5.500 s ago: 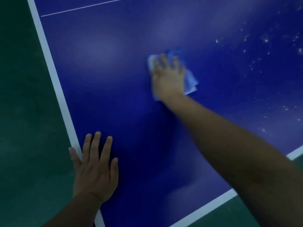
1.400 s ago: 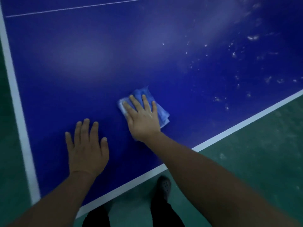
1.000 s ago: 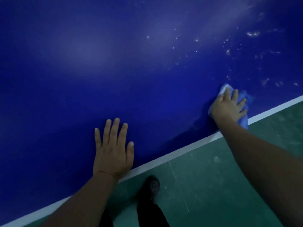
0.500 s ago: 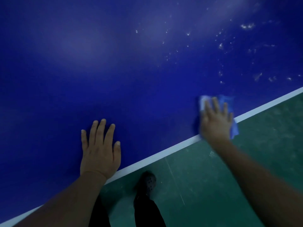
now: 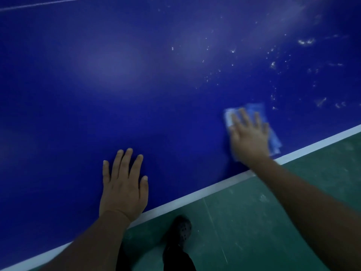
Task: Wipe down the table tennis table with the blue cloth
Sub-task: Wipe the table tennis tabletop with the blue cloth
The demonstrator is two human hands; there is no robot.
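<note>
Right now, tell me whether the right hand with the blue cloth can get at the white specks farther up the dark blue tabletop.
Probably yes: the right hand presses the blue cloth just below the white specks, with only bare dark blue tabletop between.

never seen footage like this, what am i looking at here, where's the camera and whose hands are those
There is no machine here. A person wears a camera on the head, and it looks forward and down, so you see that person's own two arms. The big blue surface is a table tennis table with a white edge line; the green below it is the floor, where a dark shoe shows. The left hand lies flat on the table, fingers straight, holding nothing. The right hand presses a blue cloth flat against the table near the edge; it looks blurred, so it is likely mid-wipe. White specks are scattered on the table beyond and to the right of the cloth.
</note>
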